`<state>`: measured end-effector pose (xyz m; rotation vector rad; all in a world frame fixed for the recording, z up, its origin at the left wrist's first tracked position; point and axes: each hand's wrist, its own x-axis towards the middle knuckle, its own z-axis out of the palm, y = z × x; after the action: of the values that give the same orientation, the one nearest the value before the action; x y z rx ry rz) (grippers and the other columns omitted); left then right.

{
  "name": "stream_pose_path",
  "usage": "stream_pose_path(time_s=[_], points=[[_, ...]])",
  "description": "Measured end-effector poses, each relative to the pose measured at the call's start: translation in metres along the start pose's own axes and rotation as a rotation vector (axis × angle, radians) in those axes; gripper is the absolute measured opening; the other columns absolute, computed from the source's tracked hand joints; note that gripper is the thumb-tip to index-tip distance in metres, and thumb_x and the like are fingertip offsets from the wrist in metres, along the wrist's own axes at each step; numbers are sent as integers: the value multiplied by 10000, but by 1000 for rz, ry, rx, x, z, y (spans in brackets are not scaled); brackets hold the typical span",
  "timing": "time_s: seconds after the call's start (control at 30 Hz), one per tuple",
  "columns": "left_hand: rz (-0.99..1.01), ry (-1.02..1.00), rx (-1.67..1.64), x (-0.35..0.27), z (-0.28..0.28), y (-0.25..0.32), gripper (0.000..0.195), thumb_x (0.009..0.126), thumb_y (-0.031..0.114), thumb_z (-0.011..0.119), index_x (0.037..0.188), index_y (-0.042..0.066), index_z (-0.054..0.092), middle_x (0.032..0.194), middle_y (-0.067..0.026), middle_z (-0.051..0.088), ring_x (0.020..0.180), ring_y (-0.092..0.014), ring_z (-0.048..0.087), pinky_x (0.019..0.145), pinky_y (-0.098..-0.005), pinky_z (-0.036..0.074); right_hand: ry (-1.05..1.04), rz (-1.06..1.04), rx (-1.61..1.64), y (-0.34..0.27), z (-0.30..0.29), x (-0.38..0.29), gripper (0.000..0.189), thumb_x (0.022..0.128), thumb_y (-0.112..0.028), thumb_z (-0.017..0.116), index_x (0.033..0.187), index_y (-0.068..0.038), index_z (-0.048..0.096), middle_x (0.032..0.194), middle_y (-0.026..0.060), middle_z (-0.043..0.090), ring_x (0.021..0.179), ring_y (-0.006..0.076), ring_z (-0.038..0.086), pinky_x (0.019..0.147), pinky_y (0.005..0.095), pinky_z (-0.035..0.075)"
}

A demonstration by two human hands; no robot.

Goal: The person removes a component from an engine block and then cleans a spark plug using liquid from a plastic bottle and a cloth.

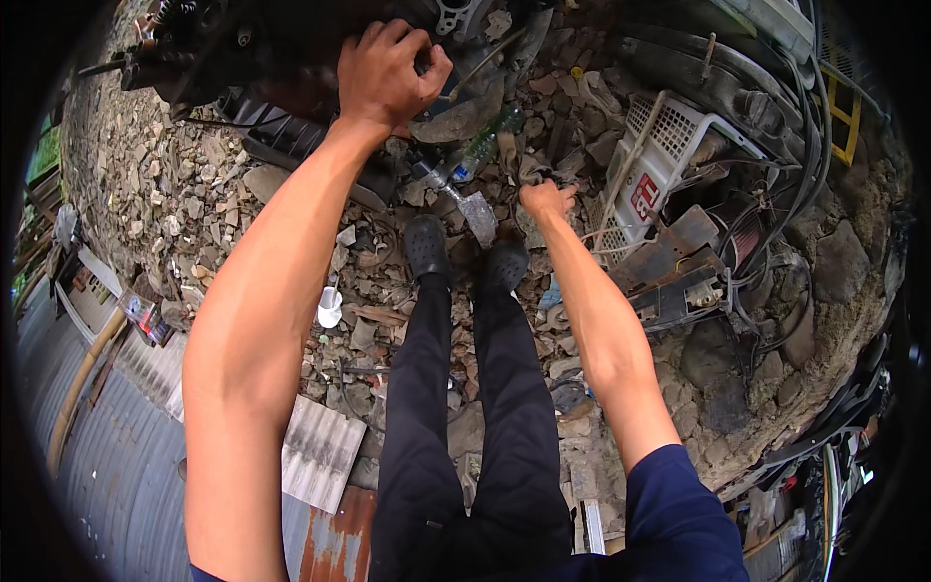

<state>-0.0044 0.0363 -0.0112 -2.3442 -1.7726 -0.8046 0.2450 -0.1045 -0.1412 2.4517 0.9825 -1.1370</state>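
Observation:
My left hand [389, 76] is at the top, back of the hand up and fingers curled, over dark machinery [291, 54]. Whatever lies under its palm is hidden. Lower and to the right, my right hand [545, 200] reaches down to a crumpled brownish cloth [533, 169] among the stones. Its fingers are partly hidden, so I cannot tell whether they grip the cloth. Between the hands lie a clear green plastic bottle [489, 142] and a silvery, foil-like piece [478, 216]. Both of my feet, in dark perforated clogs [427, 246], stand just below.
Broken stones [196, 196] cover the ground. On the right are a white plastic crate [640, 174], tangled black cables [756, 254], rusty metal plates [673, 247] and a stone wall edge [840, 262]. A white cup [329, 307] lies left of my legs, above corrugated sheets [320, 455].

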Motion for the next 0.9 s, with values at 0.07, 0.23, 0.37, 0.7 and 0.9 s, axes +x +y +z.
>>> stream_pose_path(time_s=[0.07, 0.23, 0.37, 0.7, 0.9], points=[[-28, 9, -24, -1, 2, 3, 185, 797, 314, 685, 733, 141, 695, 771, -5, 643, 814, -247, 622, 710, -422, 449, 175, -33, -40, 8, 28, -8, 520, 857, -286, 628, 1326, -64, 591, 1604, 286, 191, 1475, 437, 211, 1139, 570, 294], [-127, 12, -69, -12, -2, 4, 287, 827, 407, 696, 720, 141, 687, 757, -13, 664, 818, -264, 624, 755, -433, 421, -163, -571, -117, -8, 95, -13, 436, 887, -276, 615, 1239, -20, 612, 1409, 258, 473, 1350, 433, 415, 1038, 550, 416], [-139, -7, -118, -6, 0, 12, 300, 841, 432, 713, 774, 141, 696, 765, 19, 667, 830, -239, 625, 762, -416, 418, -211, -662, -224, -56, 166, 9, 749, 871, -421, 697, 1454, -44, 416, 1461, 229, 445, 1356, 431, 418, 1074, 520, 411], [-145, -48, -206, -3, 5, 15, 344, 788, 464, 735, 853, 127, 731, 845, -20, 707, 894, -250, 623, 826, -414, 392, -149, -689, -400, -107, 250, 85, 1149, 778, -414, 805, 1597, -103, 62, 1624, 236, 188, 1491, 455, 186, 1184, 581, 232], [-201, -48, -180, -8, -7, 8, 295, 773, 394, 738, 843, 108, 712, 819, -22, 675, 863, -251, 601, 815, -398, 391, -163, -865, -97, -78, 188, 27, 1044, 677, -327, 874, 1495, -14, 305, 1408, 292, 469, 1338, 462, 420, 1056, 518, 428]])
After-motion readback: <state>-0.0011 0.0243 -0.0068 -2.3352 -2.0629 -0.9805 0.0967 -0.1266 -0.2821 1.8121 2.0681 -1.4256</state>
